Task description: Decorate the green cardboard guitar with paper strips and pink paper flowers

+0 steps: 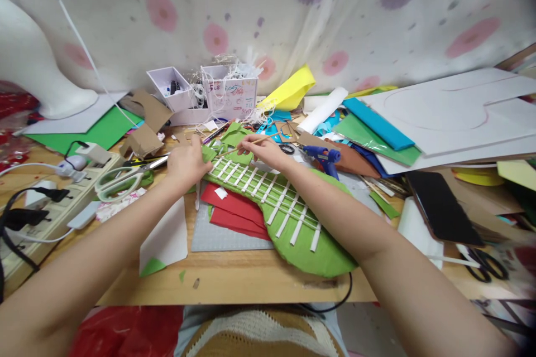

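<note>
A green guitar-shaped craft piece (310,259) lies across the table, with white strips crossing it and pale cords along its length. At its narrow end my left hand (188,164) closes its fingers on the green end of the piece. My right hand (263,150) pinches a thin wooden stick (229,152) just above the neck, its tip pointing left toward my left hand. Beneath the piece are folded red paper (238,215) and a grey cutting mat (230,242). Behind my right wrist sits a blue glue gun (323,157).
White-handled scissors (119,183) and a power strip (79,209) lie left. A white box (231,97) with cords stands behind. To the right are a black phone (444,206), black-handled scissors (488,265) and large white boards (456,111).
</note>
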A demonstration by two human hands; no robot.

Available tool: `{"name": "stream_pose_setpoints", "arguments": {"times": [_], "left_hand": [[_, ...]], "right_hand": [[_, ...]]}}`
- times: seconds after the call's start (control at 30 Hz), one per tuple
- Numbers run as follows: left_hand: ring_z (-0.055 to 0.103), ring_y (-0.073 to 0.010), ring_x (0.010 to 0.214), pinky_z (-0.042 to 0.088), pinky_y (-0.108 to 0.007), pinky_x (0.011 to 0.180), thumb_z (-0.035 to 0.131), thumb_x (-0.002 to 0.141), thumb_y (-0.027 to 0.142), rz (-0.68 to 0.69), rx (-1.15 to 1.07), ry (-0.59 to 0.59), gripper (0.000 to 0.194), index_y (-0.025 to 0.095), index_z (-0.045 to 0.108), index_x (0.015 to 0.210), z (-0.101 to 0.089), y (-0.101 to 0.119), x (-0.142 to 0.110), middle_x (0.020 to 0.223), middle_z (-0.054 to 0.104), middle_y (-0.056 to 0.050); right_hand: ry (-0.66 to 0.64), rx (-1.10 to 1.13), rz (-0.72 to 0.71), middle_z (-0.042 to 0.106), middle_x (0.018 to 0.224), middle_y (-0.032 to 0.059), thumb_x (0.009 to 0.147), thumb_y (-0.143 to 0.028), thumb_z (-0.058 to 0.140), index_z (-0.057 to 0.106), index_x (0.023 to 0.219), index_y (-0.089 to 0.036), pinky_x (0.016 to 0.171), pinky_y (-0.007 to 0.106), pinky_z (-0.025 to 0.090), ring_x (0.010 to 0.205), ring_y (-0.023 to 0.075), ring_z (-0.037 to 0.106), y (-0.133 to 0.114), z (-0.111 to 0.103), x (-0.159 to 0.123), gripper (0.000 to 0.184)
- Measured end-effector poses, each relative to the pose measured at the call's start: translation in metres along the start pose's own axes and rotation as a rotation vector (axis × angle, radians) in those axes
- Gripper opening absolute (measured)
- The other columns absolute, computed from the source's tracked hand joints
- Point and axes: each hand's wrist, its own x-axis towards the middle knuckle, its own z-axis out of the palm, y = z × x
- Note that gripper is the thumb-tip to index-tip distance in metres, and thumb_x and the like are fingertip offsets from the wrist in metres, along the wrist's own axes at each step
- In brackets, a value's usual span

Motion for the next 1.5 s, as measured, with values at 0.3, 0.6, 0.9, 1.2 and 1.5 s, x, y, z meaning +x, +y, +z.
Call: {"name": "stream_pose_setpoints", "arguments": {"times": [0.3,0.6,0.9,1.2,1.5], "left_hand": [[0.066,-0.0340,0.096,0.048,-0.039,0.079,0.052,0.077,0.044,0.007,0.024,-0.027,0.058,0.014,0.044,0.125,0.008,-0.001,0.004,0.102,0.069,-0.018],[0.065,-0.0349,0.101,0.048,-0.040,0.078,0.052,0.077,0.036,0.032,0.044,-0.062,0.055,0.012,0.044,0.126,0.004,0.001,0.004,0.107,0.069,-0.020],[0.062,-0.0324,0.112,0.049,-0.038,0.086,0.063,0.075,0.036,-0.001,-0.076,-0.101,0.055,0.015,0.047,0.124,-0.002,-0.002,0.011,0.119,0.066,-0.016],[0.066,-0.0348,0.105,0.051,-0.039,0.081,0.074,0.067,0.037,-0.040,-0.032,-0.156,0.053,0.016,0.061,0.113,-0.008,0.000,0.030,0.113,0.070,-0.017],[0.065,-0.0340,0.102,0.050,-0.044,0.085,0.053,0.079,0.022,0.190,-0.032,0.132,0.026,0.013,0.064,0.101,0.000,0.004,0.001,0.106,0.069,-0.019]], "right_hand": [[0.061,0.284,0.287,0.075,0.082,0.0063,0.085,-0.020,0.052,0.065,0.082,-0.015,0.046,0.017,0.043,0.064,0.0104,0.059,0.000,0.003,0.001,0.014],[0.088,0.188,-0.006,0.071,0.073,0.0028,0.084,-0.028,0.054,0.063,0.079,-0.017,0.049,0.017,0.042,0.070,0.0116,0.063,-0.008,-0.004,-0.003,0.016],[0.301,0.271,-0.043,0.062,0.069,-0.0008,0.092,-0.045,0.051,0.055,0.082,-0.019,0.047,0.016,0.039,0.056,0.0065,0.054,-0.030,-0.025,0.006,0.029],[0.367,0.221,-0.007,0.061,0.067,-0.0024,0.091,-0.045,0.055,0.054,0.080,-0.019,0.041,0.016,0.036,0.048,0.0048,0.049,-0.036,-0.034,-0.009,0.028],[0.386,0.117,-0.018,0.067,0.073,0.0008,0.084,-0.068,0.052,0.060,0.088,-0.018,0.044,0.018,0.041,0.049,0.0059,0.054,-0.036,-0.052,-0.037,0.050]]}}
